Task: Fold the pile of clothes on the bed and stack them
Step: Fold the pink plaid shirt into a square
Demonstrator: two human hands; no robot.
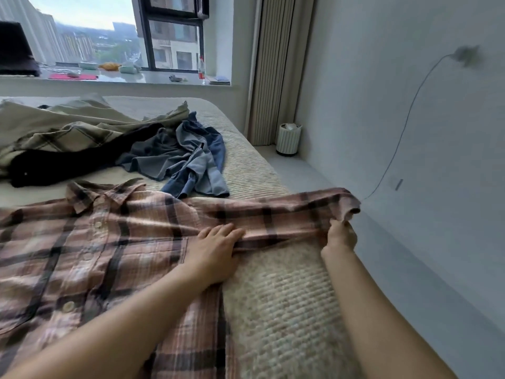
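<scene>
A pink plaid shirt [90, 253] lies spread front-up on the bed [278, 302], collar toward the window. Its right sleeve stretches out toward the wall. My left hand [216, 250] lies flat with straight fingers on the shirt where the sleeve meets the body. My right hand [340, 236] pinches the sleeve's cuff end near the bed's right edge. Behind the shirt lies a pile: a blue denim garment [188, 157], a black garment [68, 162] and a beige plaid garment [62, 132].
The bed's right edge runs along a narrow strip of floor by the grey wall [410, 105]. A small white bin [288, 139] stands in the corner by the curtain. A window sill [123, 76] with small items and a bottle runs behind the bed.
</scene>
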